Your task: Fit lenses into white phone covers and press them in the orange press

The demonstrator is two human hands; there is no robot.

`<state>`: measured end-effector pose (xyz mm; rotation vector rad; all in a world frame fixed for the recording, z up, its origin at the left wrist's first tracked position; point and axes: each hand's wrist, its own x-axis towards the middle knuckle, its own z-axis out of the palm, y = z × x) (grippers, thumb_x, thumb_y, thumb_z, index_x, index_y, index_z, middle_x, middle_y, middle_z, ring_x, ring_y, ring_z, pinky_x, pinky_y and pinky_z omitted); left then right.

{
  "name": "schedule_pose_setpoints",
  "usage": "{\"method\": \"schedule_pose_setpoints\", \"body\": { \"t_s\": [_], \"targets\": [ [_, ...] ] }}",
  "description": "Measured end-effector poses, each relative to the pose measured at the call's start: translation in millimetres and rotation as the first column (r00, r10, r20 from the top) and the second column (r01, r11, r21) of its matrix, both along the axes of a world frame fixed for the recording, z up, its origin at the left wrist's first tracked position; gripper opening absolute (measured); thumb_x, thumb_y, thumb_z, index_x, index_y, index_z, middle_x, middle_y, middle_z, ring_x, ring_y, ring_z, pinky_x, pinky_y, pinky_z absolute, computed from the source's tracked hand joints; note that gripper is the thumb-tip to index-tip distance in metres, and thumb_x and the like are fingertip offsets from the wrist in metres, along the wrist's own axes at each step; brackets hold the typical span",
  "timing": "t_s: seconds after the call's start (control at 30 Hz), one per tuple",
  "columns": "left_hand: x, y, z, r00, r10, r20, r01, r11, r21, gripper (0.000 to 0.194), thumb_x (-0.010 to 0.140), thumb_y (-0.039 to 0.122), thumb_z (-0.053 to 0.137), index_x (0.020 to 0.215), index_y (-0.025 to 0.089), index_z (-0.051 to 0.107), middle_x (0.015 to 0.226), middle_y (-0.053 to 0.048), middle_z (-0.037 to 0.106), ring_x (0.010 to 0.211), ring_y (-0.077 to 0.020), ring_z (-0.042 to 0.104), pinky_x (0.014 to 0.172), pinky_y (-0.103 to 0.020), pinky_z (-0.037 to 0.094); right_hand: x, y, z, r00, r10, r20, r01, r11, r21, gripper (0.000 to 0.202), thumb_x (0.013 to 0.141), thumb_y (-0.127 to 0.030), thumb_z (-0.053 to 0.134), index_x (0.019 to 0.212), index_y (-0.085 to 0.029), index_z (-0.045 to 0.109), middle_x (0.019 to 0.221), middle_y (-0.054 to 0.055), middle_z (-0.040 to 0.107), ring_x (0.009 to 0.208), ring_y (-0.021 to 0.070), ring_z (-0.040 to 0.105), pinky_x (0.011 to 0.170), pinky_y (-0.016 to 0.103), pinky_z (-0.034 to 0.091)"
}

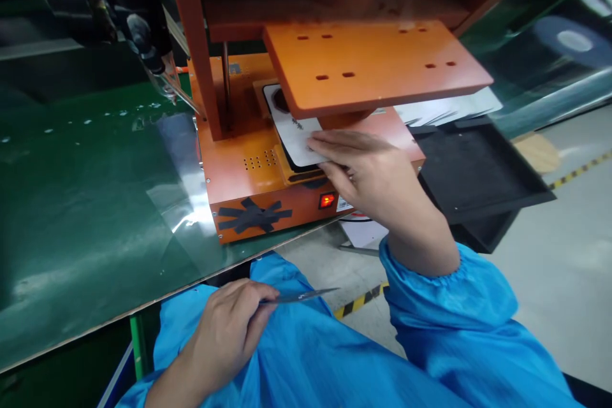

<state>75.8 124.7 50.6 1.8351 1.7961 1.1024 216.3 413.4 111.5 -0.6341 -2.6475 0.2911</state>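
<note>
Head camera view, looking down at a work bench. In the centre of the frame an orange press machine (268,185) is sitting on a green table (86,204), with a flat orange plate (373,64) hanging above its base and a red switch (327,200) glowing on its front, beside a cross of black tape (253,215).

The person's right hand (373,172), just right of centre, is reaching under the plate with its fingers (335,143) stretched out nearly flat and close together, pressing on a white sheet (299,134) that is lying in the black recess of the machine's base. The hand is resting on the sheet rather than gripping it.

At the lower centre of the frame, the left hand (229,331) is lying on the person's blue sleeve-covered lap, fingers curled, thumb and forefinger pinching a pair of metal tweezers (301,296) whose tips are pointing right.

A black tray (478,172) is sitting to the right of the machine, with white sheets (449,108) behind it.
</note>
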Motion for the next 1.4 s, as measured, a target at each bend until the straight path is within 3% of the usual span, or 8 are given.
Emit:
{"method": "schedule_pose_setpoints", "body": {
  "t_s": [0.17, 0.3, 0.5, 0.67, 0.8, 0.93, 1.2, 1.4],
  "targets": [
    [-2.0, 4.2, -2.0, 1.000, -0.001, -0.031, 0.002, 1.000, 0.025, 0.012, 0.111, 0.025, 0.051, 0.114, 0.022, 0.062, 0.102, -0.002, 0.082, 0.084, -0.0148, 0.080, 0.076, -0.022, 0.064, 0.6, 4.1, 6.1, 0.998, 0.047, 0.035, -0.045, 0.998, -0.037, 0.042, 0.104, -0.041, 0.060, 0.141, -0.023, 0.071, 0.150, 0.011, 0.067, 0.142, 0.0381, 0.060, 0.117, 0.062, 0.053],
    [-2.3, 8.0, -3.7, 0.995, 0.052, -0.089, -0.044, 0.995, 0.090, 0.013, 0.112, 0.027, 0.053, 0.116, 0.020, 0.064, 0.094, -0.003, 0.082, 0.075, -0.0137, 0.078, 0.071, -0.020, 0.062, -12.5, 7.3, -4.3, 0.997, -0.077, -0.024, 0.077, 0.997, 0.028, 0.038, 0.106, -0.040, 0.055, 0.136, -0.021, 0.069, 0.137, 0.016, 0.071, 0.132, 0.0385, 0.065, 0.111, 0.060, 0.052],
    [-3.6, 16.0, 0.3, 0.993, 0.033, -0.115, -0.017, 0.991, 0.134, 0.010, 0.107, 0.021, 0.061, 0.113, 0.018, 0.069, 0.098, -0.003, 0.080, 0.086, -0.0139, 0.076, 0.080, -0.024, 0.062, -21.1, 13.5, -17.9, 0.998, -0.057, -0.032, 0.058, 0.998, 0.019, 0.034, 0.105, -0.041, 0.056, 0.131, -0.022, 0.067, 0.133, 0.015, 0.072, 0.128, 0.0368, 0.064, 0.112, 0.057, 0.049],
    [-2.0, 21.4, 1.4, 0.976, 0.052, -0.212, -0.013, 0.984, 0.180, 0.007, 0.105, 0.016, 0.061, 0.103, 0.016, 0.067, 0.120, -0.011, 0.078, 0.098, -0.0219, 0.071, 0.085, -0.036, 0.061, 6.2, -24.6, -38.6, 0.910, -0.204, -0.360, 0.221, 0.975, 0.005, 0.038, 0.108, -0.029, 0.048, 0.144, -0.025, 0.061, 0.145, 0.013, 0.066, 0.139, 0.0337, 0.059, 0.116, 0.057, 0.047],
    [-4.6, 21.8, -2.6, 0.940, 0.103, -0.324, -0.045, 0.982, 0.182, 0.002, 0.102, 0.015, 0.065, 0.100, 0.015, 0.067, 0.150, -0.017, 0.065, 0.111, -0.0294, 0.066, 0.093, -0.044, 0.061, 41.8, -51.4, -72.5, 0.812, -0.244, -0.531, 0.343, 0.935, 0.094, 0.033, 0.101, -0.019, 0.060, 0.133, -0.026, 0.067, 0.129, 0.011, 0.072, 0.120, 0.0301, 0.069, 0.103, 0.049, 0.054],
    [-9.2, 24.1, -5.6, 0.932, 0.091, -0.350, -0.027, 0.983, 0.182, 0.002, 0.100, 0.012, 0.066, 0.101, 0.014, 0.067, 0.155, -0.019, 0.060, 0.115, -0.0308, 0.065, 0.094, -0.045, 0.060, 57.0, -53.8, -88.0, 0.835, -0.234, -0.497, 0.374, 0.905, 0.202, 0.030, 0.095, -0.014, 0.070, 0.124, -0.024, 0.068, 0.119, 0.011, 0.074, 0.108, 0.0277, 0.072, 0.097, 0.045, 0.055],
    [-11.2, 28.7, -9.2, 0.929, 0.116, -0.352, -0.044, 0.977, 0.207, 0.006, 0.100, 0.012, 0.068, 0.105, 0.014, 0.068, 0.153, -0.020, 0.062, 0.115, -0.0302, 0.067, 0.093, -0.045, 0.060, 38.8, -50.4, -71.9, 0.866, -0.121, -0.485, 0.305, 0.897, 0.320, 0.039, 0.093, -0.011, 0.070, 0.128, -0.026, 0.065, 0.117, 0.008, 0.075, 0.108, 0.0246, 0.074, 0.095, 0.041, 0.053],
    [-13.4, 26.1, -12.4, 0.906, 0.167, -0.390, -0.101, 0.978, 0.183, 0.005, 0.100, 0.011, 0.067, 0.102, 0.015, 0.065, 0.156, -0.018, 0.061, 0.088, -0.0217, 0.066, 0.078, -0.042, 0.058, 64.5, -51.4, -88.7, 0.907, -0.102, -0.407, 0.287, 0.859, 0.424, 0.055, 0.091, -0.008, 0.071, 0.144, -0.022, 0.063, 0.096, 0.006, 0.070, 0.085, 0.0220, 0.068, 0.079, 0.036, 0.050]
  ]
}}
